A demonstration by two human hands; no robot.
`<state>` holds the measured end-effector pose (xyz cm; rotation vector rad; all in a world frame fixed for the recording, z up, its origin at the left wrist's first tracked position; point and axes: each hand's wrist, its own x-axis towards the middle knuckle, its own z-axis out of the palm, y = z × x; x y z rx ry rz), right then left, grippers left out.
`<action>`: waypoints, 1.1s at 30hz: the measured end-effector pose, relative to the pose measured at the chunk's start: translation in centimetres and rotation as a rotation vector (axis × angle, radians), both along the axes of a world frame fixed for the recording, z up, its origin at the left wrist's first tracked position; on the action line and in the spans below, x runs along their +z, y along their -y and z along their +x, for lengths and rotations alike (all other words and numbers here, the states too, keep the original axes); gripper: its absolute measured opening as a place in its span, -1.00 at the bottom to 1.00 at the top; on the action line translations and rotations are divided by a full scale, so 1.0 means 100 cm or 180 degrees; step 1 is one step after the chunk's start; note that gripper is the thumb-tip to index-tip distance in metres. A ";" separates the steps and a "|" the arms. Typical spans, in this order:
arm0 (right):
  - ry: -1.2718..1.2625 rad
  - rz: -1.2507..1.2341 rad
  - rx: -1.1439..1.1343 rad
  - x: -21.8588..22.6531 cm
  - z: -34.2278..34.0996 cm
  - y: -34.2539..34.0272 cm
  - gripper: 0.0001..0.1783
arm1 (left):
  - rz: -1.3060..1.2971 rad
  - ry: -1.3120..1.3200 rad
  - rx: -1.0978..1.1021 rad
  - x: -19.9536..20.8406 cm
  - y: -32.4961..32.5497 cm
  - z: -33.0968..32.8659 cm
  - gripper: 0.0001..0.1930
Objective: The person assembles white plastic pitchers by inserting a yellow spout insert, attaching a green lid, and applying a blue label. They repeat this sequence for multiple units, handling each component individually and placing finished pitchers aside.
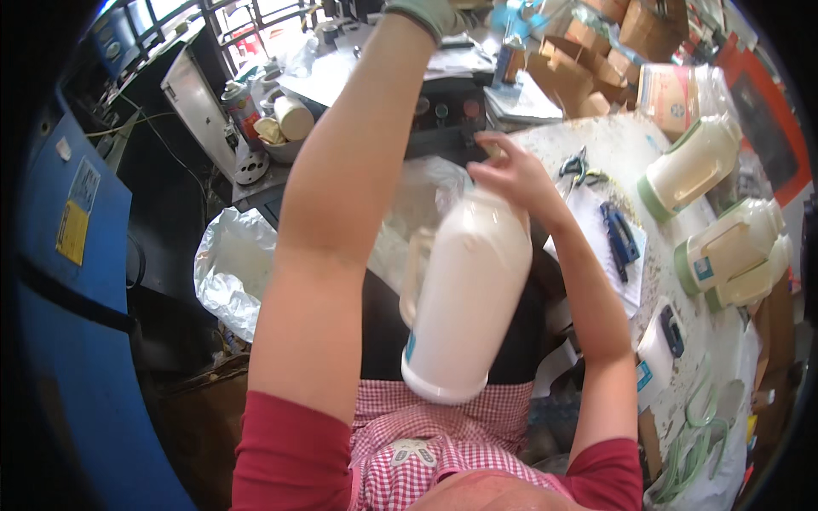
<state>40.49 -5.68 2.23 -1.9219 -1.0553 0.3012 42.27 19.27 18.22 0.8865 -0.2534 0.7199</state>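
Note:
A white vacuum jug (473,298) with a side handle hangs tilted in front of my body, above my lap. My right hand (514,177) grips it round its neck, with the fingers curled at the top. My left arm stretches far forward, and my left hand (426,15), in a pale grey-green glove, is at the upper edge of the picture over the cluttered far desk. Its fingers are mostly cut off or blurred, so I cannot see what they touch.
On the worn white table at right stand cream jugs with green bases (692,166), pliers (579,169), a blue stapler (619,238) and papers. Cardboard boxes (567,77) crowd the far right. A blue cabinet (81,298), a spray can (241,111) and a silvery bag (234,264) are left.

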 end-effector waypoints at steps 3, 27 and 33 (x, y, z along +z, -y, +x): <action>0.0539 -0.0718 -0.0378 -0.029 0.046 -0.068 -0.08 | -0.0521 -0.0422 -0.0519 -0.002 0.015 -0.013 -0.52; 0.1159 0.3016 -0.2478 -0.023 -0.184 0.256 -0.79 | 0.0795 -0.1855 0.0126 -0.249 0.124 -0.358 -0.37; 0.1547 0.2163 -0.2293 -0.100 -0.270 0.296 -0.63 | 0.1315 -0.1285 0.1160 -0.233 0.123 -0.289 -0.41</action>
